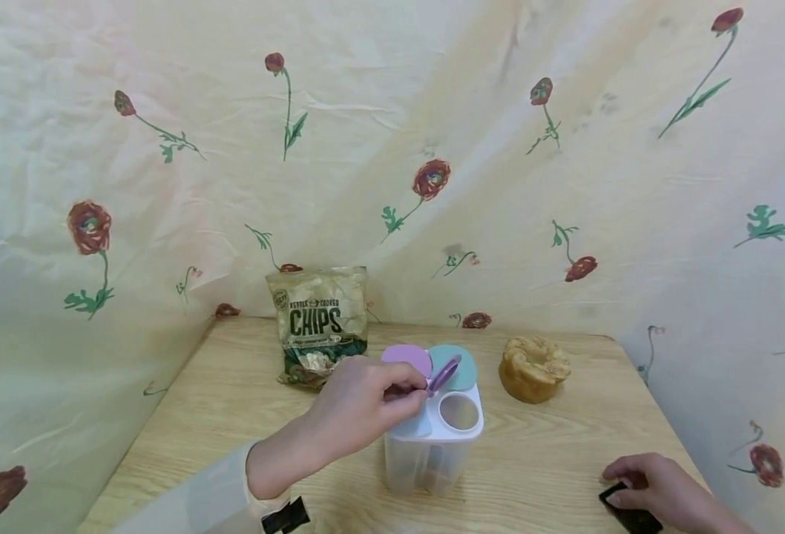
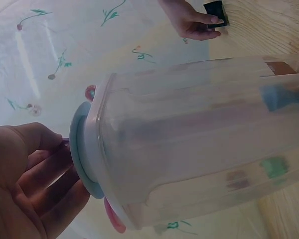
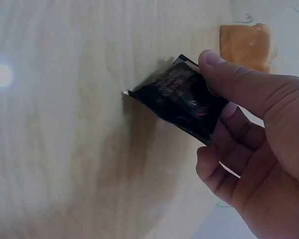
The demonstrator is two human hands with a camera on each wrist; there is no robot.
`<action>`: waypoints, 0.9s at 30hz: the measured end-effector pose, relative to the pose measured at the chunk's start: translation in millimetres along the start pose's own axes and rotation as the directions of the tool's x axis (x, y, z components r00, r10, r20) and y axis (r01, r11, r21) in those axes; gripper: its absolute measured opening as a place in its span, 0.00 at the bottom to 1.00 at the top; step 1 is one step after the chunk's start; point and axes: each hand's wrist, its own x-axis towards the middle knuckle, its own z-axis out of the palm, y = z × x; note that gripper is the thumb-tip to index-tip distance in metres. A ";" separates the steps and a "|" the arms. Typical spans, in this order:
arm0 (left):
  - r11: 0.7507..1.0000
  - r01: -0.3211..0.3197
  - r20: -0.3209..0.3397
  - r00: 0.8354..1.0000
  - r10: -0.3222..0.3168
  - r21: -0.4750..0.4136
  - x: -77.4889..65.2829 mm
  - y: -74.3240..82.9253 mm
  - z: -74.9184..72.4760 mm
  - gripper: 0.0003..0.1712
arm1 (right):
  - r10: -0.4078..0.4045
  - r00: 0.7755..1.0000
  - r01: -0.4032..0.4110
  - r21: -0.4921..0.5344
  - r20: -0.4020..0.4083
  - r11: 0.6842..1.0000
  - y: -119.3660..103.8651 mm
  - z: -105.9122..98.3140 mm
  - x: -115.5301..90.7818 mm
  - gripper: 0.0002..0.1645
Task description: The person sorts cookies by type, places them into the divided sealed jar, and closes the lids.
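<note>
A clear storage container [image 1: 426, 463] with a white top stands upright on the table. Coloured lids cover parts of its top, and one round opening [image 1: 459, 411] is uncovered. Beside that opening my left hand [image 1: 359, 404] pinches the edge of a raised purple lid [image 1: 444, 374] between thumb and fingers. In the left wrist view, the left hand [image 2: 37, 174] is at the light blue lid [image 2: 84, 149], and blurred coloured shapes show through the walls. Over at the table's right front, my right hand [image 1: 659, 489] grips a small black packet [image 3: 177, 97] between thumb and fingers.
A bag of kettle cooked chips [image 1: 322, 326] stands behind the container to the left. To the container's right sits a round, ring-shaped bread [image 1: 534, 369]. Flower-patterned cloth [image 1: 366, 148] hangs around the wooden table [image 1: 546, 452] at the back and sides.
</note>
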 end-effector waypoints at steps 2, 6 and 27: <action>1.000 -0.002 -0.001 1.000 0.002 0.003 0.6 0.2 -0.1 0.03 | -0.031 0.999 0.030 -0.032 -0.008 0.999 -4.8 -3.7 -0.6 0.14; 1.000 -0.001 0.000 1.000 0.001 0.008 1.6 0.6 -0.1 0.03 | -0.116 0.993 0.113 -0.076 -0.030 0.991 -18.0 -11.6 -1.3 0.07; 0.999 0.025 0.008 1.000 -0.025 0.025 2.4 2.9 -0.7 0.03 | -0.534 0.780 0.422 -0.356 -0.327 0.834 -136.0 -36.2 7.2 0.15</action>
